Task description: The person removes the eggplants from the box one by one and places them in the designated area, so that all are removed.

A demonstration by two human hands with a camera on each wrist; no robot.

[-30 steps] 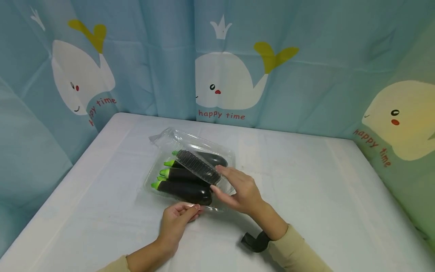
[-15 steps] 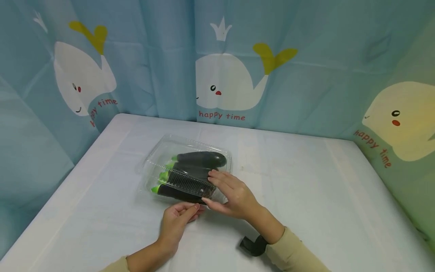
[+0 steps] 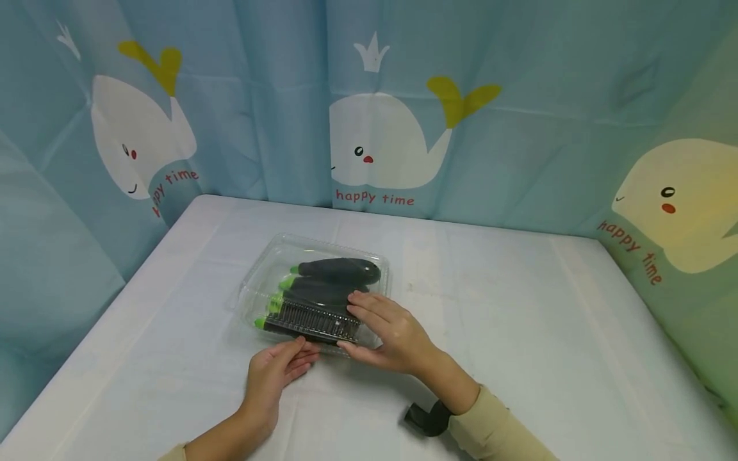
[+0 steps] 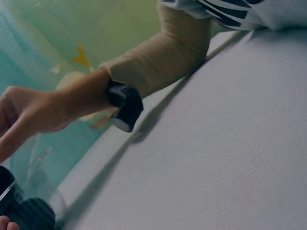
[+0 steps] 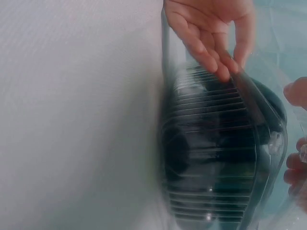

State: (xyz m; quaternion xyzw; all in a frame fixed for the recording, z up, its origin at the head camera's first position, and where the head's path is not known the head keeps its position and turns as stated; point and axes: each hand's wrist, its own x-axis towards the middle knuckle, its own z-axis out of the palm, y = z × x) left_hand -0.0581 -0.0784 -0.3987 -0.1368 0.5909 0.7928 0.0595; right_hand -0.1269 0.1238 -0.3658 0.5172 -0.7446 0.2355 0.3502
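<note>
Several dark eggplants point(image 3: 340, 271) with green stems lie in a clear plastic clamshell container point(image 3: 262, 266). Its clear lid point(image 3: 323, 246) lies over them, with a ribbed side facing the person. My left hand point(image 3: 270, 378) pinches the container's front rim between thumb and fingers; the right wrist view shows these fingertips on the rim beside the ribbed wall point(image 5: 206, 153). On the lid's front right part, my right hand point(image 3: 398, 336) holds on, fingers on top and thumb at the front edge. Whether the lid's edge meets the base all along cannot be told.
A white table point(image 3: 507, 320) carries the container left of its middle. Behind and beside it hangs a blue-green curtain point(image 3: 542, 128) with whale prints. A black device point(image 3: 426, 419) sits at the right wrist, by the beige sleeve point(image 3: 496, 422).
The lid has come down over the eggplants toward the person, with my right hand moving down and left on it. My left hand has slid left along the front rim.
</note>
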